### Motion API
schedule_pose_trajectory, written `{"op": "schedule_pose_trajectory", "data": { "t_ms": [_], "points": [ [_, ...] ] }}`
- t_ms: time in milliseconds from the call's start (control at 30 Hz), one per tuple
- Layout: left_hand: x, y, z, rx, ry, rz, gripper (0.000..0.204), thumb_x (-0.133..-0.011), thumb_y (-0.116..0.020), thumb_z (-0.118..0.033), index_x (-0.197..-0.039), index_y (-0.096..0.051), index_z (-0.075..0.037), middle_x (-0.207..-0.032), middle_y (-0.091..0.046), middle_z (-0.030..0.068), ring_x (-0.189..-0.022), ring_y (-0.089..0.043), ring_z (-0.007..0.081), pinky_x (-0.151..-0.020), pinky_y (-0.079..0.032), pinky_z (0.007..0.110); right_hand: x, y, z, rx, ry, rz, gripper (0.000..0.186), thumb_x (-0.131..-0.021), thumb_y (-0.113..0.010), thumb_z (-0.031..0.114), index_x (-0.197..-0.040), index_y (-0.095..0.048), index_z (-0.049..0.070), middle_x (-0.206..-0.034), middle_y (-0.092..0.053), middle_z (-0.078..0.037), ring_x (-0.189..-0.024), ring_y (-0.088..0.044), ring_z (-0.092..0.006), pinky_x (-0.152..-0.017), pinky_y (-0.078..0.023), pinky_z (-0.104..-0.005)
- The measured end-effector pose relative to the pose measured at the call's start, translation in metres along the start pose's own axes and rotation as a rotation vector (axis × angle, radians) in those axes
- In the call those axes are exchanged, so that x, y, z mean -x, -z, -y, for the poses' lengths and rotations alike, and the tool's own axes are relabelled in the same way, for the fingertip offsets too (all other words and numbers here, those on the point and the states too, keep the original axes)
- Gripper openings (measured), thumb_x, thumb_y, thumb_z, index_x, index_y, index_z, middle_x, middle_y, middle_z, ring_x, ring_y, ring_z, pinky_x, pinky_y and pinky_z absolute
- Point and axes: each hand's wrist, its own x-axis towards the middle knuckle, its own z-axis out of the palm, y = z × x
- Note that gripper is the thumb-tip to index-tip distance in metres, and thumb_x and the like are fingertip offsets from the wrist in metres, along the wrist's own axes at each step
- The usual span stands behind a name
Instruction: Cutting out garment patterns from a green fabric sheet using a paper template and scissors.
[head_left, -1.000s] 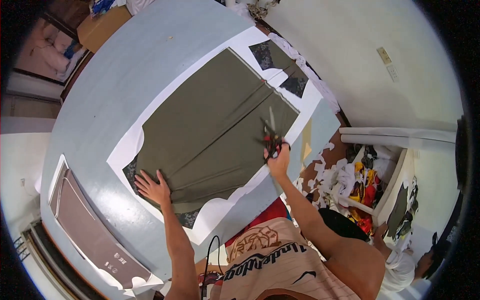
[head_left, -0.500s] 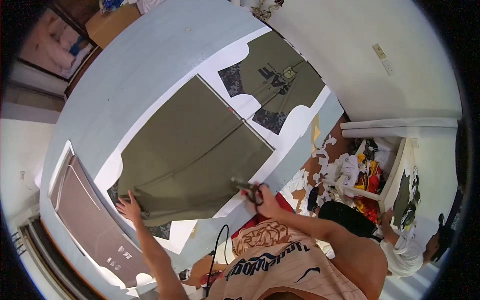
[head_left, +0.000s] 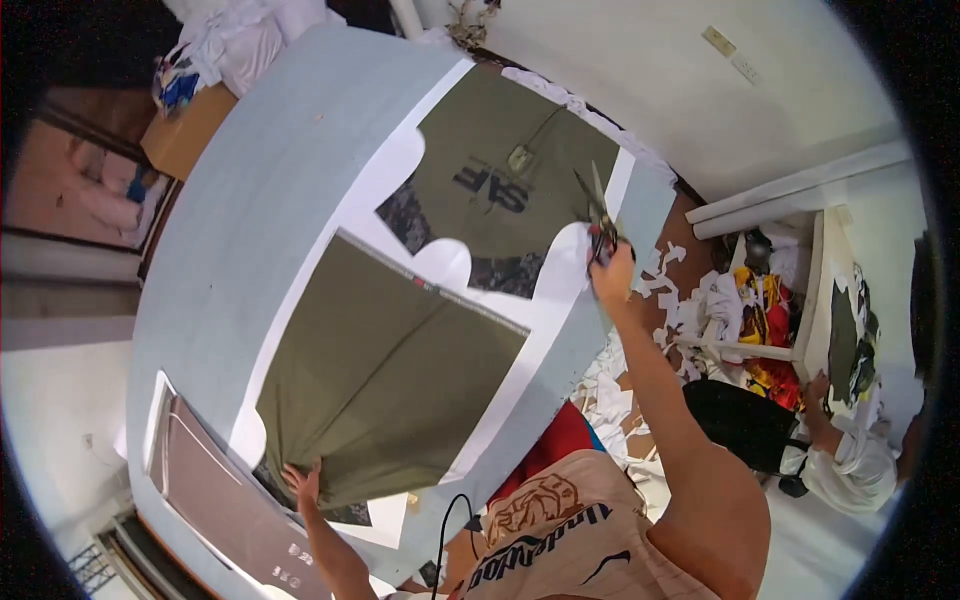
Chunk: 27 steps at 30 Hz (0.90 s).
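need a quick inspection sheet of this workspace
surface: broad pale blue-grey table, partly covered
job's things: creased nearer olive-green fabric panel; farther olive-green fabric panel with dark print; black-handled metal scissors, blades apart
clutter: irregular white scraps on the floor; pale open bin of colourful cloth
grip: left hand on the nearer panel's lower-left corner; right hand holds the scissors
cables: thin black curved cord near the table's front edge
surroundings: pale wall with outlet plates; another person's hand beside the bin
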Motion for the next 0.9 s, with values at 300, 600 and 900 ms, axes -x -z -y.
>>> {"op": "schedule_pose_trajectory", "data": {
  "t_ms": [300, 600, 900],
  "points": [
    [-0.012, 0.003, -0.257, -0.241, -0.565, -0.403, 0.084, -0.092, -0.071, -0.057, -0.148, -0.052, 0.002, -0.149, -0.049, 0.0361, -0.142, -0.045, 0.0505, -0.116, -0.039, 0.059, 0.018, 0.032, -0.041, -0.190, -0.123, 0.043, 0.043, -0.078, -0.086, 0.013, -0.108, -0.058, 0.000, -0.090, -0.062, -0.015, -0.080, -0.060, -0.0340, -0.074, -0.051, -0.0421],
    [0.070, -0.085, -0.634, -0.068, -0.805, -0.300, 0.081, -0.101, -0.052, -0.066, -0.166, -0.030, -0.023, -0.173, -0.018, 0.0197, -0.158, -0.015, 0.0460, -0.120, -0.015, 0.072, -0.188, -0.042, -0.049, -0.040, -0.057, 0.023, 0.045, -0.082, -0.086, 0.024, -0.106, -0.056, 0.001, -0.088, -0.063, -0.017, -0.080, -0.060, -0.0404, -0.073, -0.049, -0.0471],
    [0.073, -0.067, -0.535, -0.071, -0.614, -0.504, 0.081, -0.103, -0.054, -0.058, -0.167, -0.028, -0.016, -0.174, -0.017, 0.0174, -0.160, -0.012, 0.0422, -0.122, -0.009, 0.071, -0.095, 0.011, -0.071, -0.001, -0.193, 0.180, 0.048, -0.083, -0.088, 0.021, -0.109, -0.055, -0.002, -0.092, -0.061, -0.017, -0.084, -0.060, -0.0331, -0.079, -0.051, -0.0424]
  ]
}}
